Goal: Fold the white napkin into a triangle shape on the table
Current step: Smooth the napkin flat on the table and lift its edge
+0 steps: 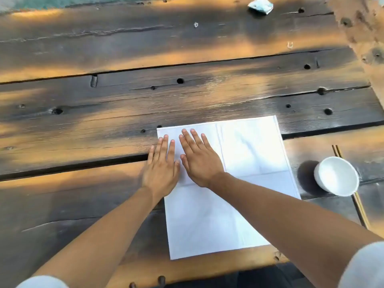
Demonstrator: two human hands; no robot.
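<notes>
White napkin (pixel 245 163) — spread flat and square on the wooden bench (pixel 124 100), creased but no diagonal fold made yet, so the triangle is all to do — left hand (pixel 161 163) and right hand (pixel 200 161) flat, fingers straight, pressing its far left corner.
</notes>
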